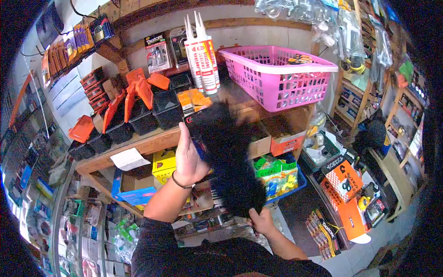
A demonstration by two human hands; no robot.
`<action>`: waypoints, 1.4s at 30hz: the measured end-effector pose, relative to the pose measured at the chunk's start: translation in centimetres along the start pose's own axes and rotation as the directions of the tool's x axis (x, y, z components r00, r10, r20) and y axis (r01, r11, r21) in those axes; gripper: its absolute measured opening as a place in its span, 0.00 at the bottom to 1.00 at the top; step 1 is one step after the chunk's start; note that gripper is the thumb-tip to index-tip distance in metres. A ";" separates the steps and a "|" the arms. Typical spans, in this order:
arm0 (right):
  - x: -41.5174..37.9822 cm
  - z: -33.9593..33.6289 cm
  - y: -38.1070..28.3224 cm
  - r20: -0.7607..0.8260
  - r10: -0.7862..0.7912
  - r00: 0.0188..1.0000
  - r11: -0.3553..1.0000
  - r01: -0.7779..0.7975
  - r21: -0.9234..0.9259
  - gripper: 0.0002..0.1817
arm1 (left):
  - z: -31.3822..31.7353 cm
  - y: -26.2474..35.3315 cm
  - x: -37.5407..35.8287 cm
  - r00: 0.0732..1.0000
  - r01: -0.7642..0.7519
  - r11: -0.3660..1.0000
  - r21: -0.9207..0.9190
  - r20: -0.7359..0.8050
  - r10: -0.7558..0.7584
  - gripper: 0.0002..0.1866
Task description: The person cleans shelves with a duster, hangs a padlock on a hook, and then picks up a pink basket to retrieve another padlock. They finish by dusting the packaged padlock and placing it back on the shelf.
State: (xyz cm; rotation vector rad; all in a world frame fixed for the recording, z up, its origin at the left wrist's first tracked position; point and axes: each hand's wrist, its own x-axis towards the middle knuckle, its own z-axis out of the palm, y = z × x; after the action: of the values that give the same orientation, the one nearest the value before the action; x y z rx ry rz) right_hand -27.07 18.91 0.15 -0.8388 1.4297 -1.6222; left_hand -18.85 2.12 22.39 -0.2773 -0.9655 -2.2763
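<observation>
The left hand (187,159) grips the top of a black, blurry pack (226,157) and the right hand (261,221) grips its bottom. It is in front of a wooden shelf (152,143) with a pink basket (281,76) and white tubes (203,55).

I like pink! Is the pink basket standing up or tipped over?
Standing up. The pink basket sits flat on the wooden shelf, open top facing upward.

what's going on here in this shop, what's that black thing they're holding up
A person stands at a cluttered wooden shelf in a hardware shop, holding up a black, motion-blurred object; what it is cannot be told. The left hand grips its upper edge, and the right hand holds its bottom end. Behind it on the shelf stand white sealant tubes with red labels and a pink plastic basket, with black bins with orange lids to the left.
</observation>
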 end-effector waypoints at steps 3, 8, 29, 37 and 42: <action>-1.6 0.1 -1.6 0.046 -0.068 0.997 0.970 0.077 -0.232 0.16 | -0.1 -0.7 -0.5 0.991 0.113 0.972 -0.205 0.093 -0.095 0.33; -1.7 -0.9 0.6 0.034 -0.050 0.998 0.999 0.050 0.002 0.17 | 2.2 -2.7 -1.4 0.983 -0.118 0.992 -0.045 -0.143 0.111 0.42; -7.6 3.2 -2.1 0.106 0.003 0.994 0.935 0.035 -0.352 0.20 | 3.3 1.4 -7.1 0.996 -0.021 0.873 0.487 0.081 -0.021 0.30; -8.6 8.0 1.2 0.164 0.007 0.986 0.952 0.043 -0.303 0.16 | -0.2 6.4 -14.8 0.957 0.003 0.997 -0.072 0.290 0.018 0.36; -12.4 11.3 0.1 0.338 0.271 0.901 0.835 -0.046 -0.548 0.17 | -4.0 7.4 -20.7 0.988 -0.011 0.999 -0.047 0.154 0.018 0.36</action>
State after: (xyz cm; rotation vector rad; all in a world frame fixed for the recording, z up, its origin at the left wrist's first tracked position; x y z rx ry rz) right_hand -11.40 24.70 1.94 -1.2433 1.6052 -0.8465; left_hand 2.03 5.30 15.15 -0.4853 -0.9856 -2.2920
